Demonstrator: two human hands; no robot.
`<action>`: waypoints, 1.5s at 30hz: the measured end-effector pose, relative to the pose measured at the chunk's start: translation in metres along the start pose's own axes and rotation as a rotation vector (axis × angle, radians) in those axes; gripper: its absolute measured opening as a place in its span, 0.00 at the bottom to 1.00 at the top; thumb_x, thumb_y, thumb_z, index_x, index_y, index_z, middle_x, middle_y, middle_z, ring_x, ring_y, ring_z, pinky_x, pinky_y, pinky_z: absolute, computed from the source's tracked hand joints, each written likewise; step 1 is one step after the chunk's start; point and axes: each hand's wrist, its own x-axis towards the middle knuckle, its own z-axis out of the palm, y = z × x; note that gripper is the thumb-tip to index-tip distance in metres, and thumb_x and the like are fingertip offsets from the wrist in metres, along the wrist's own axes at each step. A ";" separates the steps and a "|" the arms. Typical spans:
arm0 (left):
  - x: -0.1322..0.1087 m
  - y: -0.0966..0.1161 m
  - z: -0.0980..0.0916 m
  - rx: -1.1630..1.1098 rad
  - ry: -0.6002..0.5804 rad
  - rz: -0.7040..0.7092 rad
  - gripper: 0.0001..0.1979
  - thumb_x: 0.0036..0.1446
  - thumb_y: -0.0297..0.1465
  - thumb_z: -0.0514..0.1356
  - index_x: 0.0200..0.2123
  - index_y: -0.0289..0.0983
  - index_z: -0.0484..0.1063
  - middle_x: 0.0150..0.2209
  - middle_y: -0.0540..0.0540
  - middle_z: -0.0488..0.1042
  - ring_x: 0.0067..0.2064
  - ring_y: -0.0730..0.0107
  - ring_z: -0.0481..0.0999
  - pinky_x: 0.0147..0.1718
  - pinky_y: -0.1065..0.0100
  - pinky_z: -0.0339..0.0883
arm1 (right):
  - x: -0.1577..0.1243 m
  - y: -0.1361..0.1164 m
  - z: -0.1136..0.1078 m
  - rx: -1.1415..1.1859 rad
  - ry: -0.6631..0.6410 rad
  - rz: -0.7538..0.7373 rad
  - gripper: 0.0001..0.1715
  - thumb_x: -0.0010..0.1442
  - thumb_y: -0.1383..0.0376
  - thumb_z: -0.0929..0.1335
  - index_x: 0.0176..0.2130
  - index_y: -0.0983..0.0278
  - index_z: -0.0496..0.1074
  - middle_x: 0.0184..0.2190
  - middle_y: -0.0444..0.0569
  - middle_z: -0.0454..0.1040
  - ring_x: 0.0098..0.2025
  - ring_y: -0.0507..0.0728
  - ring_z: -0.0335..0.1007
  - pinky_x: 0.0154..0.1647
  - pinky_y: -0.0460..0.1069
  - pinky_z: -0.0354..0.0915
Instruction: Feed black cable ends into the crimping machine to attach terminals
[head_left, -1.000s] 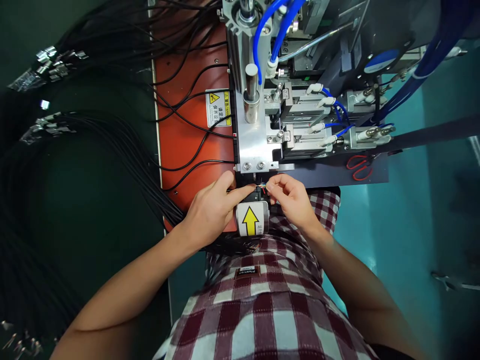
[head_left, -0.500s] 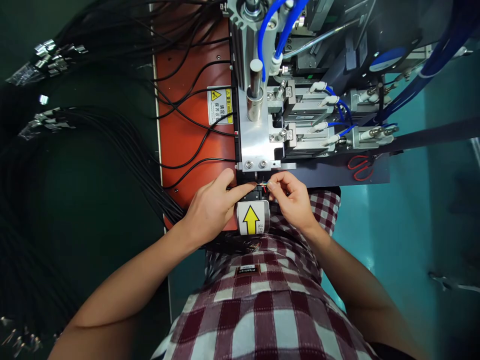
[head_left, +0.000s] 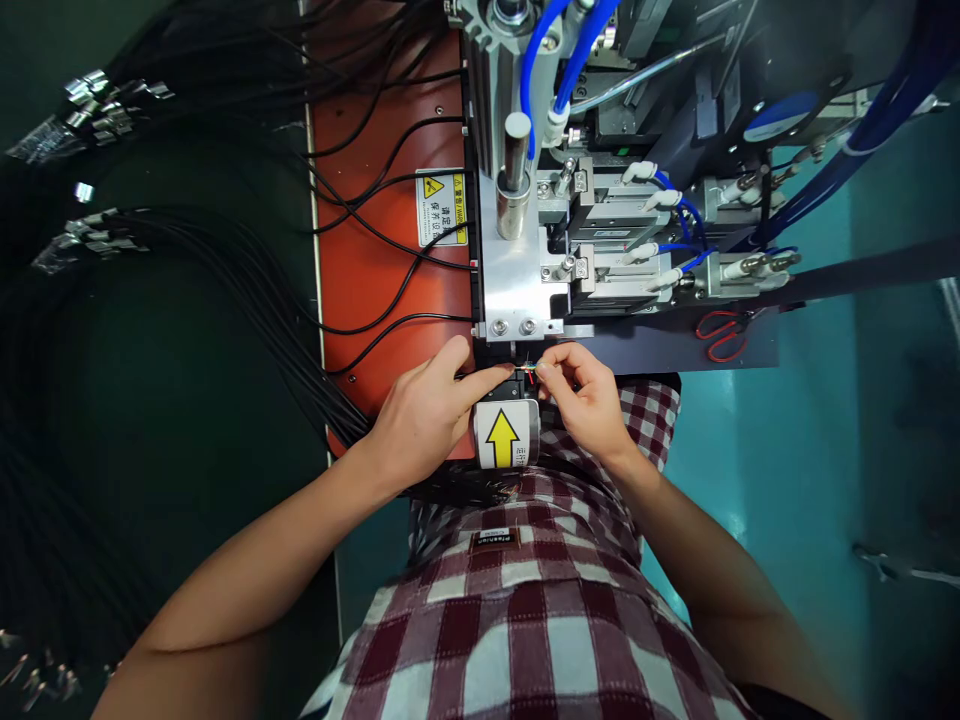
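My left hand (head_left: 424,415) lies over the edge of the red-orange machine top, thumb apart from the stretched index finger. That fingertip presses at the small black fixture (head_left: 504,388), right where thin coloured wires (head_left: 529,368) come out. Its other fingers are mostly hidden underneath. From the other side, my right hand (head_left: 589,400) pinches the ends of these wires between thumb and index finger. Red, green and pale strands show between the two hands. Just below the fixture is a white label with a yellow arrow (head_left: 502,438).
Above my hands stands a metal press assembly (head_left: 512,285) with blue air hoses (head_left: 574,60). Black cables (head_left: 397,325) cross the red-orange surface (head_left: 390,270). Cable bundles with shiny ends (head_left: 97,235) lie at the left. Red-handled scissors (head_left: 724,335) rest on the right plate.
Both hands keep nearly the same pose at the fixture. The view has shifted very slightly; nothing has been taken up or let go.
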 end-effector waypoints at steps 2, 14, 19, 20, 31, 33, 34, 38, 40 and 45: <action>0.000 0.000 0.000 0.003 0.000 0.004 0.18 0.64 0.26 0.49 0.50 0.40 0.74 0.34 0.46 0.64 0.35 0.68 0.71 0.31 0.71 0.68 | -0.001 0.000 0.000 0.006 0.001 -0.001 0.09 0.63 0.60 0.67 0.33 0.62 0.67 0.28 0.43 0.68 0.26 0.50 0.64 0.30 0.47 0.61; -0.002 0.000 0.005 0.159 0.077 0.118 0.16 0.67 0.29 0.48 0.50 0.39 0.73 0.32 0.46 0.68 0.32 0.69 0.70 0.28 0.71 0.63 | -0.002 -0.005 0.009 0.077 0.044 0.144 0.11 0.60 0.59 0.67 0.31 0.62 0.65 0.22 0.40 0.66 0.23 0.50 0.64 0.25 0.46 0.61; -0.001 -0.001 0.005 0.173 0.084 0.150 0.16 0.67 0.28 0.48 0.50 0.39 0.73 0.31 0.45 0.68 0.31 0.68 0.69 0.27 0.70 0.62 | -0.004 -0.005 0.003 0.032 0.024 0.154 0.11 0.61 0.57 0.67 0.32 0.63 0.67 0.25 0.42 0.68 0.23 0.50 0.64 0.25 0.46 0.61; -0.001 -0.001 0.005 0.165 0.076 0.148 0.16 0.67 0.28 0.47 0.50 0.39 0.73 0.32 0.45 0.69 0.32 0.68 0.69 0.27 0.70 0.63 | -0.005 -0.005 0.002 0.015 0.020 0.147 0.11 0.61 0.57 0.67 0.33 0.63 0.68 0.26 0.43 0.69 0.24 0.50 0.64 0.25 0.46 0.61; 0.000 0.000 0.004 0.210 0.073 0.174 0.16 0.66 0.27 0.49 0.49 0.37 0.73 0.31 0.45 0.69 0.31 0.67 0.69 0.27 0.69 0.64 | 0.005 0.000 0.008 0.265 0.020 0.307 0.15 0.56 0.55 0.69 0.27 0.64 0.67 0.20 0.39 0.62 0.18 0.47 0.53 0.20 0.45 0.53; 0.000 0.000 0.004 0.198 0.074 0.176 0.16 0.66 0.27 0.48 0.49 0.36 0.73 0.31 0.45 0.69 0.30 0.67 0.69 0.27 0.69 0.64 | 0.006 0.000 0.005 0.249 0.029 0.322 0.16 0.56 0.54 0.69 0.27 0.64 0.67 0.21 0.40 0.63 0.17 0.46 0.53 0.19 0.45 0.51; 0.000 0.000 0.004 0.194 0.071 0.175 0.16 0.66 0.27 0.48 0.50 0.36 0.73 0.31 0.45 0.69 0.30 0.67 0.69 0.27 0.69 0.64 | 0.006 0.000 0.004 0.196 0.065 0.292 0.16 0.57 0.53 0.69 0.29 0.64 0.68 0.22 0.40 0.64 0.17 0.46 0.54 0.19 0.45 0.50; -0.001 -0.001 0.005 0.214 0.045 0.170 0.17 0.65 0.26 0.48 0.51 0.37 0.72 0.32 0.44 0.69 0.31 0.68 0.70 0.28 0.70 0.65 | 0.000 -0.003 0.009 -0.030 0.144 0.103 0.14 0.61 0.54 0.67 0.33 0.63 0.71 0.21 0.40 0.62 0.20 0.48 0.53 0.21 0.46 0.51; -0.001 -0.001 0.005 0.221 0.046 0.165 0.17 0.65 0.26 0.48 0.50 0.38 0.73 0.32 0.44 0.69 0.32 0.68 0.70 0.28 0.70 0.65 | -0.001 -0.005 0.015 -0.084 0.173 0.043 0.12 0.61 0.56 0.67 0.32 0.63 0.71 0.20 0.39 0.62 0.21 0.49 0.53 0.22 0.46 0.52; 0.000 0.000 0.006 0.203 0.074 0.156 0.17 0.65 0.25 0.49 0.49 0.36 0.75 0.31 0.45 0.69 0.31 0.67 0.70 0.27 0.70 0.64 | -0.005 -0.010 0.016 -0.285 0.222 -0.076 0.09 0.61 0.60 0.66 0.31 0.62 0.70 0.24 0.43 0.67 0.25 0.51 0.58 0.28 0.47 0.57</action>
